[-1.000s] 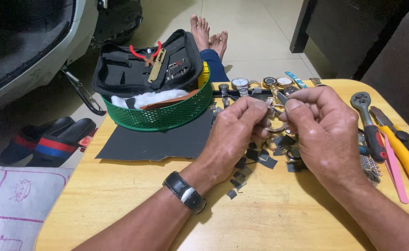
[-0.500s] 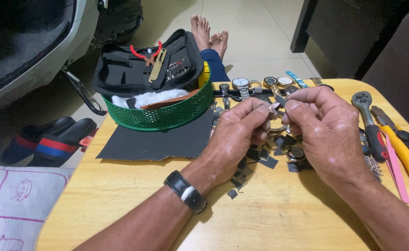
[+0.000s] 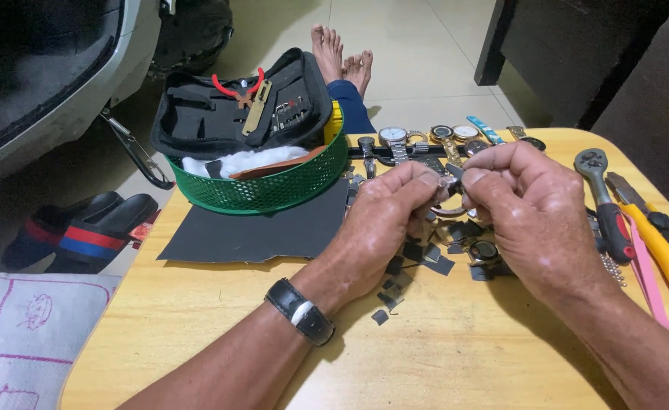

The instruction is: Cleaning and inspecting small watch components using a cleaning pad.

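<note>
Fingers (image 3: 425, 186) on small metal part (image 3: 451, 182), watches (image 3: 425, 140) behind.

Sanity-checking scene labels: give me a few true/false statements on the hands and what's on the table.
1. Both hands pinch a small metal piece between them. True.
2. The left hand has a black strap on its wrist. True.
3. The green basket sits on the floor. False: it rests on the wooden table, partly on a dark sheet.
4. The right hand holds the ratchet wrench. False: the wrench lies on the table, untouched.
5. Wristwatches lie in a row beyond the hands. True.
</note>
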